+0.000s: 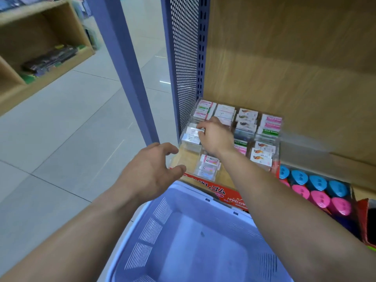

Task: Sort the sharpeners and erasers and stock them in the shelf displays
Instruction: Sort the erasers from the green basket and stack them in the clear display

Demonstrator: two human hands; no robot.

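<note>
The left hand (150, 171) hovers over the near corner of the shelf (284, 58). Its fingers are spread and loosely bent and it holds nothing. It is probably waiting to steady the display or take the next piece.

Below it, the basket (150, 231) sits tight against the shelf front, likely so stock travels a short way.

The clear display (279, 137) stands against the mesh side panel, divided into small compartments, with erasers (247, 119) stacked by kind, which keeps the sorts apart.

The right hand (215, 137) reaches forward across the basket, wrist low and palm down, with its fingertips (200, 127) bent onto a white eraser pack (191, 132) in the leftmost compartment. Blur hides whether they pinch it or only press it level.

On the right, blue and pink sharpeners (317, 190) stand in rows in their own box, beside the erasers.
</note>
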